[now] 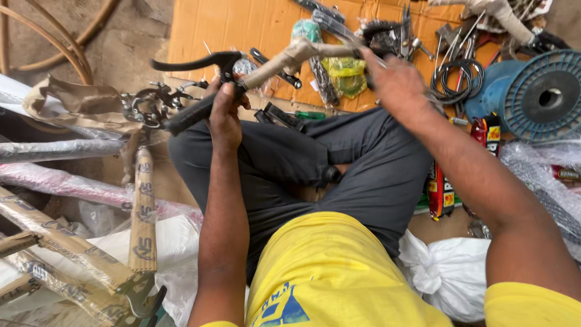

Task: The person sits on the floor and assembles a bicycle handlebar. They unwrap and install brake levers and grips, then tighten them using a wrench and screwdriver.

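Left hand [225, 115] grip clamps handlebar [284, 60] end; right hand [396, 82] grip clamps its middle.

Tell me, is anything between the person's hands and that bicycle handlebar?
Nothing visible. The left hand is wrapped around the black grip of the handlebar, and the right hand holds its other end directly.

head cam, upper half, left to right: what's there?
Brown paper wrapping → brake caliper → left hand on black handlebar grip → green-handled screwdriver → right hand → coiled black cable → blue spool.
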